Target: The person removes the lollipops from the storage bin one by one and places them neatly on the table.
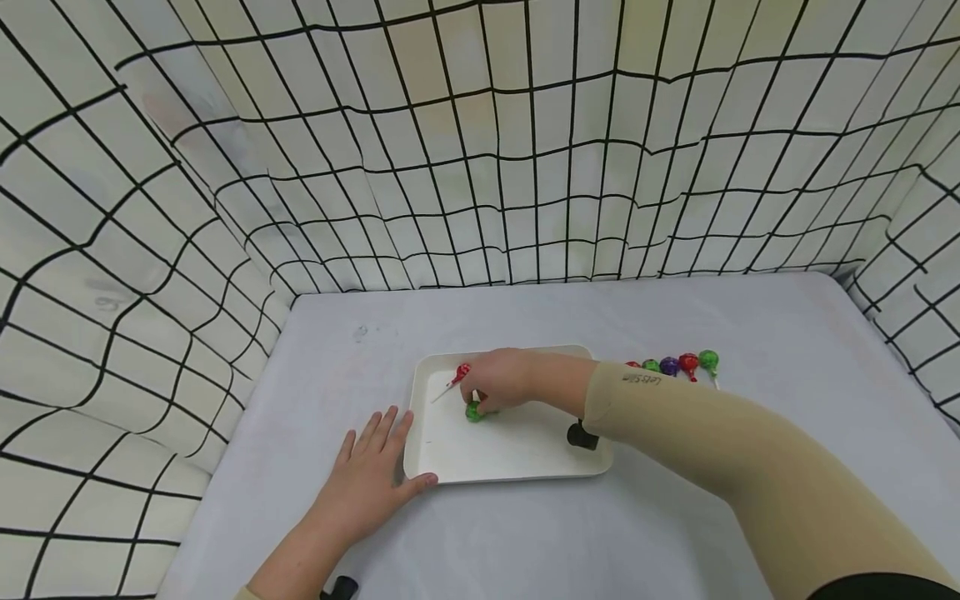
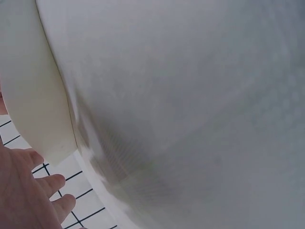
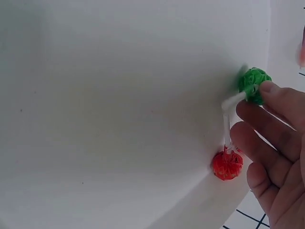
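Observation:
In the head view a white tray (image 1: 517, 450) lies on the table, and the right hand (image 1: 504, 379) reaches into its left part. Thumb and forefinger of the right hand (image 3: 281, 138) pinch a green lollipop (image 3: 255, 85) at its wrapper, low over the tray. A red lollipop (image 3: 227, 165) lies in the tray close to the fingers, its stick near the green one's stick. The left hand (image 1: 367, 483) rests with spread fingers beside the tray's left edge; in the left wrist view the left hand (image 2: 28, 191) is near the tray wall (image 2: 38, 90).
Right of the tray, partly behind the right forearm, is a row of several lollipops: a purple one (image 1: 670, 366), a red one (image 1: 688, 363) and a green one (image 1: 708, 360) among them. White cloth (image 1: 360, 325) covers the table. Walls with a black grid (image 1: 495, 158) stand around it.

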Tool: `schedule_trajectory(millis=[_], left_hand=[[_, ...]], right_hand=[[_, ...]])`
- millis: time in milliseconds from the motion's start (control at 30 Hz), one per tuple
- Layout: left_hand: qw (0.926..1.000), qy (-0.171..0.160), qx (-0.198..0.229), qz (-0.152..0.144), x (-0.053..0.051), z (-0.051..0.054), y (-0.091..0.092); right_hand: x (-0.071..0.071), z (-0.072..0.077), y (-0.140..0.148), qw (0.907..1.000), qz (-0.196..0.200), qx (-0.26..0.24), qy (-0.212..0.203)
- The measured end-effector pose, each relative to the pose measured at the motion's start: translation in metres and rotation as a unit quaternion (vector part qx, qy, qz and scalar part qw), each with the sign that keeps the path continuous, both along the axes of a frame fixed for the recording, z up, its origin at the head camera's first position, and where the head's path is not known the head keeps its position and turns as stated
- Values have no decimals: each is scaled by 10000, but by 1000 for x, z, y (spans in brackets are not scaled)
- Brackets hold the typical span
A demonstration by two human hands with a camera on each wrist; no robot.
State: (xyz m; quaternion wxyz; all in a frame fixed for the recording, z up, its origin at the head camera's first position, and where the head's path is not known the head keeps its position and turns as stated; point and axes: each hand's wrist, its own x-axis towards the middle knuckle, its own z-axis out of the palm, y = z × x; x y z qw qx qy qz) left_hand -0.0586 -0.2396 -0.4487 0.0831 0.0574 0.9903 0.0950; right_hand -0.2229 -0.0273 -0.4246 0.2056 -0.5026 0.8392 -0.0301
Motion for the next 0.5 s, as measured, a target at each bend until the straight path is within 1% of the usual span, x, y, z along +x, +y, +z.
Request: schedule_trajectory(millis=[233,500], left_hand=[[10000,30,20,-10,2,0,-1],[10000,64,20,-31,1,-2,-1]], right_hand=[[3,1,-1,9999,-93,92,74],[2,-2,1,9984,264,138,479]])
